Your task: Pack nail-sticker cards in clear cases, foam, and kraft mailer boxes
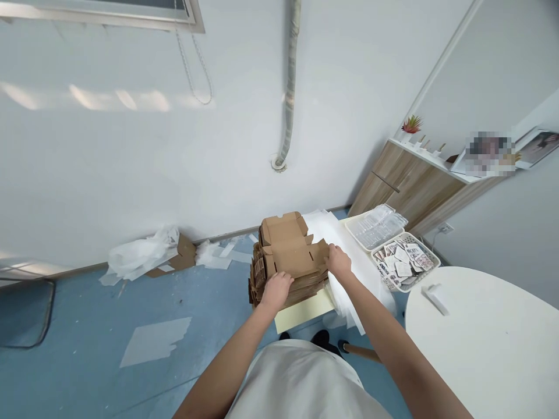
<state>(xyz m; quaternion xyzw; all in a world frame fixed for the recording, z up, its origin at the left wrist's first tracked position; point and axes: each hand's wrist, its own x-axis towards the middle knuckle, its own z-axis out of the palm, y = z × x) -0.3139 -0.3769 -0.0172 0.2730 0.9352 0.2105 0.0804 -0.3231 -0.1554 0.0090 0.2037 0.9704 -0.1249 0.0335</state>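
Observation:
A stack of flattened brown cardboard boxes [301,286] lies in front of me on a pale yellow surface [301,314]. The topmost cardboard box [290,256] is unfolded, its flaps and slots showing. At its near left edge, my left hand [277,290] has its fingers curled over the cardboard. My right hand [338,260] pinches a raised flap on the right side of the same box. The undersides of both hands' grips are hidden from me.
White sheets [349,270] lie right of the stack. Beyond them stand a tray of clear plastic packs [378,224] and a white basket [432,265] of printed cards. A round white table [489,337] stands at right, a wooden cabinet [419,180] behind. Wrapping scraps [140,253] litter the floor.

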